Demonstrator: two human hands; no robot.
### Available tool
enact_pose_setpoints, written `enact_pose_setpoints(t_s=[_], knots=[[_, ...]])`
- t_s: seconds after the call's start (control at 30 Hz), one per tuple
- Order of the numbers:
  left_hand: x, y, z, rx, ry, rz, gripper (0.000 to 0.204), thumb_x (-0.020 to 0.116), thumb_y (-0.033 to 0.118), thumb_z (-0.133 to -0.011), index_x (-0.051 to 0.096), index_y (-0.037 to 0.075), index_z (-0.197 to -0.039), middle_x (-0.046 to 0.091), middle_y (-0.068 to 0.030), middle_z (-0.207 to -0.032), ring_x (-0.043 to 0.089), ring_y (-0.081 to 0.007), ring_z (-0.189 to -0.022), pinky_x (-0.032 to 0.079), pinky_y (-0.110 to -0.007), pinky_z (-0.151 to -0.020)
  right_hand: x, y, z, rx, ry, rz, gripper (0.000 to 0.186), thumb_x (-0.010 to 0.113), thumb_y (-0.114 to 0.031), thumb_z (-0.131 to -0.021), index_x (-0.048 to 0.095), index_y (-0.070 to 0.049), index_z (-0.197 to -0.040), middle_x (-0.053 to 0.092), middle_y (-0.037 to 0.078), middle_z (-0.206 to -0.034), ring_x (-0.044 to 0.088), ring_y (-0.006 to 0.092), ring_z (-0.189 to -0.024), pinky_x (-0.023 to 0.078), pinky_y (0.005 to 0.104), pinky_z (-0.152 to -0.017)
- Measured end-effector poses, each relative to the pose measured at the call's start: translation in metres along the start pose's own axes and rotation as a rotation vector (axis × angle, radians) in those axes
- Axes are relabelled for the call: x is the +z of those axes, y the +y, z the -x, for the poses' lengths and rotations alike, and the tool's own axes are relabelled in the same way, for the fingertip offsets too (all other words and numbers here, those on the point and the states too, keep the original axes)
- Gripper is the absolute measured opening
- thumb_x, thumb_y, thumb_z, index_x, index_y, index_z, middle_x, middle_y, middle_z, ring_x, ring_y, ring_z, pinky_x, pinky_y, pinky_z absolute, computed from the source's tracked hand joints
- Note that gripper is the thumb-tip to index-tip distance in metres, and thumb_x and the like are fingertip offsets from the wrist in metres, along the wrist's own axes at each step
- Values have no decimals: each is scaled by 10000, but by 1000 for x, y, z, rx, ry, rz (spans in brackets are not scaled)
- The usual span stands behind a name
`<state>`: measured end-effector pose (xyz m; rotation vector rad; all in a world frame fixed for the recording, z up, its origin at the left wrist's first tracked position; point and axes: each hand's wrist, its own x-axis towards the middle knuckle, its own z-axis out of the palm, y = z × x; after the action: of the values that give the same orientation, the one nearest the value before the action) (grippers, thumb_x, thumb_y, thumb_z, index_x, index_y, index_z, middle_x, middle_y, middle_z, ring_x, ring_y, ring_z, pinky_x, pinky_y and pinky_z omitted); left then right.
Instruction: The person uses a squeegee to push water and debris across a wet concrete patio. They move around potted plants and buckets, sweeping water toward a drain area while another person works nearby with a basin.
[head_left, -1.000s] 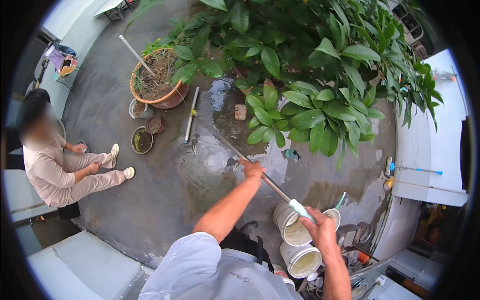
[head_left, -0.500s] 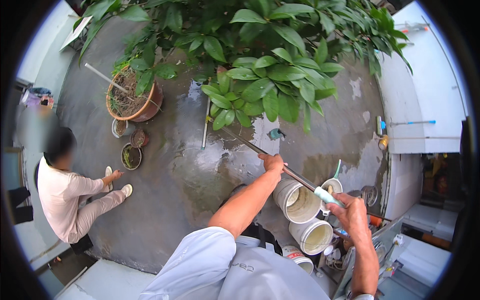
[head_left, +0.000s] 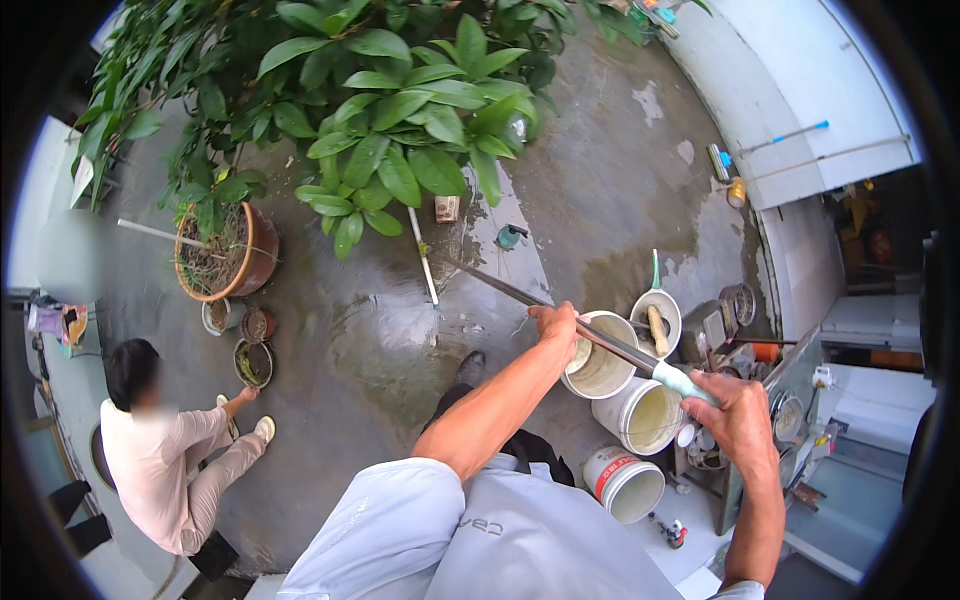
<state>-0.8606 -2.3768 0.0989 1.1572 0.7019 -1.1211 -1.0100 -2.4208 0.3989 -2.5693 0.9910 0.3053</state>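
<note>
Both my hands grip a long dark metal pole [head_left: 626, 351] that slants from lower right to upper left. My left hand [head_left: 556, 328] is wrapped round its middle. Around the pale green sleeve [head_left: 684, 380] at the pole's near end, my right hand [head_left: 738, 412] is closed. The far end reaches low over the wet floor, and I cannot make out what it carries. Beneath the pole, close to my hands, stand white buckets [head_left: 611, 388] and a white dipper [head_left: 671, 310] with a green handle and a pale object inside.
A leafy tree [head_left: 400, 110] overhangs the wet concrete floor [head_left: 340, 440]. At left, a person [head_left: 165, 460] reaches toward a small pot [head_left: 252, 364] beside a large planter [head_left: 262, 255]. A pale stick [head_left: 422, 258] and a teal object [head_left: 511, 237] lie ahead. Cluttered shelving stands right.
My view has turned, with the tree shifting left and more of the buckets showing. Both hands keep hold of the pole. The other person's hand has come closer to the small pot.
</note>
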Motion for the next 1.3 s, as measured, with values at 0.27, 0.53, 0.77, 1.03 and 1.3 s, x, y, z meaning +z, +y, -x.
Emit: enact_pose_setpoints(t_s=[0.27, 0.53, 0.77, 1.03, 1.3], knots=[[-41, -50, 6, -26, 134, 6, 408, 490, 126, -927, 260, -13, -1234, 574, -149, -930, 676, -268, -710, 592, -383, -587, 18, 39, 9, -225, -20, -29, 334, 784, -203, -723, 710, -57, -1014, 677, 139, -797, 647, 338, -709, 493, 421, -637], [17, -40, 14, -22, 63, -3, 324, 478, 139, -933, 311, -10, -1168, 585, -164, -931, 673, -274, -719, 589, -391, -611, -6, 51, 11, -153, 68, 86, 333, 791, -196, -715, 716, -91, -1022, 647, 138, -723, 632, 337, -654, 475, 413, -579], [35, -48, 6, 2, -168, 62, 257, 450, 152, -962, 419, -70, -1087, 605, -187, -960, 678, -299, -790, 601, -396, -647, -10, 58, 30, -252, 187, 255, 329, 786, -213, -715, 707, -112, -1018, 588, 86, -670, 595, 291, -583, 446, 405, -519], [6, -83, 41, -42, -48, -5, 204, 487, 170, -956, 494, -29, -1000, 644, -147, -886, 689, -276, -748, 601, -388, -637, -2, 95, 64, -230, 115, 86, 314, 774, -219, -727, 706, -120, -1017, 650, 94, -767, 632, 291, -631, 477, 403, -541], [-8, -110, 21, -99, -92, -112, 270, 454, 204, -966, 521, -51, -1023, 650, -157, -921, 692, -293, -783, 590, -401, -662, 15, 109, 73, -259, 98, 140, 302, 769, -221, -735, 694, -102, -1002, 634, 97, -751, 621, 297, -614, 473, 412, -526]])
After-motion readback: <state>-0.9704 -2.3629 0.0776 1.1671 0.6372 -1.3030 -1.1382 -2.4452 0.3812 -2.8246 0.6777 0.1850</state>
